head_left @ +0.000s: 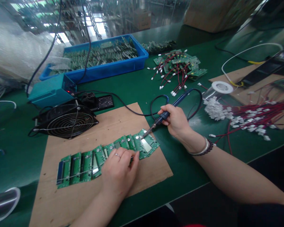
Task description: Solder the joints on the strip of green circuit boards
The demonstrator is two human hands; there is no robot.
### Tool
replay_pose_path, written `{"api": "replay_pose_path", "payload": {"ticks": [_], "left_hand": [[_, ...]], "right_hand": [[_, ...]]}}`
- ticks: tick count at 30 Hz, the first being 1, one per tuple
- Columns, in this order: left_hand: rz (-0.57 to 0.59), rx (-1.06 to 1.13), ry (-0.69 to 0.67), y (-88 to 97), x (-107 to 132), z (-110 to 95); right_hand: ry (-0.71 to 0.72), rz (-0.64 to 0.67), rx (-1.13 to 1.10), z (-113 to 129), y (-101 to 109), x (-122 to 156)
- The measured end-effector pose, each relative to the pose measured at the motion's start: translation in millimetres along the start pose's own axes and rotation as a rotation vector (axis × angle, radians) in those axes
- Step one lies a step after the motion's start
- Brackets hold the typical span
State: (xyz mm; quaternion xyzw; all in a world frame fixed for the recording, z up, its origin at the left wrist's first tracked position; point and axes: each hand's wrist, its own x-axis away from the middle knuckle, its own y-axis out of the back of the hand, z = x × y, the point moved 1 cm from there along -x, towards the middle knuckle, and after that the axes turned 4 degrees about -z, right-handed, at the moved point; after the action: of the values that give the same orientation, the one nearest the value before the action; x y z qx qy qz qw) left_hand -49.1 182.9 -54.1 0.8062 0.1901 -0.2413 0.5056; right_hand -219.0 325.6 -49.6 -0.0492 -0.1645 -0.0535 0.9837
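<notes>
A row of overlapping green circuit boards (86, 167) lies across a brown cardboard sheet (153, 173). My right hand (178, 123) grips a blue-handled soldering iron (165, 114), its tip at the rightmost board (152, 143), beside a pale panel. Over the near edge of the row, my left hand (119, 171) has thumb and fingers pinched together. A thin strand of solder wire (81, 173) runs across the boards to that hand, and a short bit shows by the fingertips. The left fingers partly cover the middle boards.
Behind the cardboard stand a black fan (68, 121), a teal soldering station (53, 90) and a blue tray (109, 70) full of boards. Wired boards (180, 64) are piled at the back. On the right are a solder spool (219, 90) and connector leads (246, 118). The iron's cable loops behind my right hand.
</notes>
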Motion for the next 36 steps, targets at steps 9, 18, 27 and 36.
{"api": "replay_pose_path", "payload": {"ticks": [9,18,27,36], "left_hand": [[-0.127,0.106,-0.068,15.4,0.5,-5.6],[0.023,0.055,-0.055,-2.9,2.6,-4.0],[0.014,-0.028,-0.026,-6.5,1.4,-5.7],[0.020,-0.008,-0.013,-5.8,1.0,-4.8]], "right_hand": [[-0.006,-0.018,-0.025,4.1,1.2,0.0],[0.013,0.011,-0.011,-1.9,0.5,0.3],[-0.008,0.004,-0.016,-1.0,-0.1,2.7],[0.024,0.025,-0.037,-2.3,1.5,2.2]]}}
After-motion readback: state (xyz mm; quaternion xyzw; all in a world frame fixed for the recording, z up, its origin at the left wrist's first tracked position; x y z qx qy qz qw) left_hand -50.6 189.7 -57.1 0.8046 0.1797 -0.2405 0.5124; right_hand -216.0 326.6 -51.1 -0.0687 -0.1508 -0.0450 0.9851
